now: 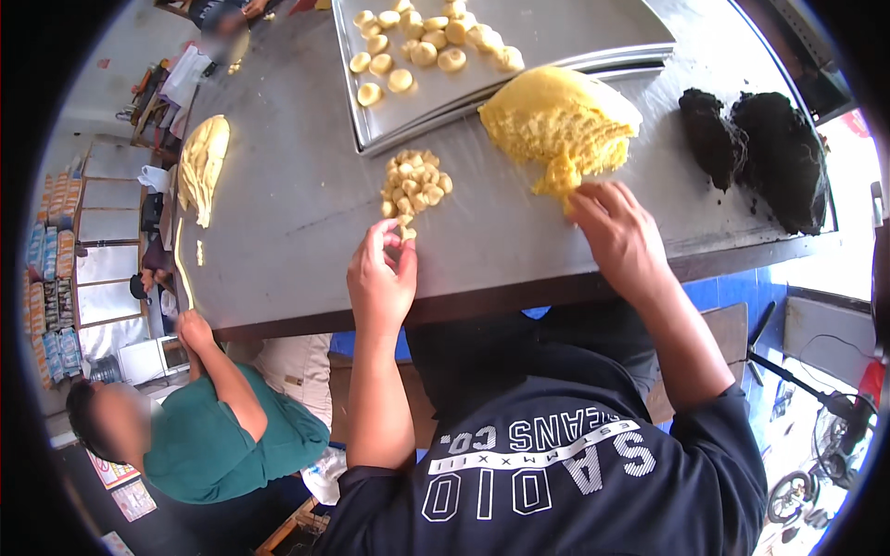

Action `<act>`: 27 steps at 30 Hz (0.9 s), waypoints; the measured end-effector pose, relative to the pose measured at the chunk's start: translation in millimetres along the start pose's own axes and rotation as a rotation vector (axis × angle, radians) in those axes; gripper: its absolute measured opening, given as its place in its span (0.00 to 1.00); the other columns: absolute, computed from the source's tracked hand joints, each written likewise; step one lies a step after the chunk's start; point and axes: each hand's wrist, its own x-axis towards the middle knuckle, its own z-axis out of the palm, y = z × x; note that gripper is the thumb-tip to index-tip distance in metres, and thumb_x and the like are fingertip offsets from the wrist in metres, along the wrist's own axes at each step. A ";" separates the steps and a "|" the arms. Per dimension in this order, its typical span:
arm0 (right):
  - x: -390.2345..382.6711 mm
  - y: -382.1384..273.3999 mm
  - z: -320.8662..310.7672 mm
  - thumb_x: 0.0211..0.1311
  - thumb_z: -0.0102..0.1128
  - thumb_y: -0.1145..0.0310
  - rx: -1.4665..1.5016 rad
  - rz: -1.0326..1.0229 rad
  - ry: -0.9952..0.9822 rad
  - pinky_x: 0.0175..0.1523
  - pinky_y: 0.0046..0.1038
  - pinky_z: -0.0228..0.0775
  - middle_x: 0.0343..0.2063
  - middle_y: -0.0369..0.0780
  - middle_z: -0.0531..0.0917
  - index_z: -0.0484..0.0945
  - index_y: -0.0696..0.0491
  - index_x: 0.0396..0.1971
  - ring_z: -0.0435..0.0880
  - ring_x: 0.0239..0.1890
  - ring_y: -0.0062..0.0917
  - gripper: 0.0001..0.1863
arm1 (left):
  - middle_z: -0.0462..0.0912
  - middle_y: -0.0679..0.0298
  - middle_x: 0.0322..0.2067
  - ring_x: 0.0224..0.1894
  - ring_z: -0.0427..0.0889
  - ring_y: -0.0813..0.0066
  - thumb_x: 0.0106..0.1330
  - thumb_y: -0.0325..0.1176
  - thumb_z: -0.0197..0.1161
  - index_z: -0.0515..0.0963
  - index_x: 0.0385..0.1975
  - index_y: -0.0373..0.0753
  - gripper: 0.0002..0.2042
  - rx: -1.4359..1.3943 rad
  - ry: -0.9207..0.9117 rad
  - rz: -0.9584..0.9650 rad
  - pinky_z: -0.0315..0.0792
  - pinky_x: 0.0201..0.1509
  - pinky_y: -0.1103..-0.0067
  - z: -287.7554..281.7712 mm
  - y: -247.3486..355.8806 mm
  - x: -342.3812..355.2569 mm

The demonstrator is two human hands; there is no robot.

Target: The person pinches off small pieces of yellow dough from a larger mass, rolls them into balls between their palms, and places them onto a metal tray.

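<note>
My left hand [380, 269] pinches a small piece of pale dough [405, 225] just below a heap of small pale dough lumps [415, 181] on the steel table [278, 213]. My right hand [616, 232] has its fingers closed on the ragged lower end of a large yellow dough mass [556, 111], pinching a soft bit of it. Behind these, stacked metal trays [603, 37] hold several rounded pale dough pieces [422, 51]. Two dark, crumbly masses [769, 157] lie to the right.
At the left, a co-worker [213, 426] in a green top handles a long dough strand [184, 269] below a pale dough lump [204, 167]. Another person [218, 18] works at the far upper left. Packages are stacked on shelves [51, 278]; the table's dark front edge [482, 296] runs before me.
</note>
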 end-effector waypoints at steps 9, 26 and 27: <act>18.4 -6.1 -2.3 0.67 0.77 0.66 -0.114 -0.003 -0.130 0.55 0.41 0.85 0.44 0.38 0.85 0.87 0.50 0.39 0.86 0.52 0.37 0.07 | 0.90 0.51 0.42 0.46 0.89 0.43 0.76 0.28 0.74 0.89 0.48 0.33 0.07 0.264 0.074 0.187 0.83 0.55 0.57 -23.5 -18.5 7.4; -2.7 -8.7 -1.1 0.63 0.69 0.76 0.107 -0.105 -0.104 0.64 0.38 0.85 0.53 0.40 0.89 0.90 0.53 0.43 0.87 0.59 0.38 0.09 | 0.91 0.62 0.53 0.52 0.90 0.72 0.77 0.22 0.77 0.90 0.53 0.32 0.09 -0.507 -0.001 -0.015 0.85 0.57 0.74 19.6 -11.7 -1.2; -0.5 -4.1 0.1 0.64 0.70 0.76 0.097 -0.025 -0.055 0.64 0.39 0.85 0.54 0.41 0.88 0.90 0.53 0.44 0.87 0.58 0.40 0.10 | 0.91 0.62 0.53 0.52 0.90 0.72 0.77 0.22 0.77 0.90 0.53 0.32 0.09 -0.501 0.004 -0.016 0.85 0.57 0.74 20.8 -6.5 -3.7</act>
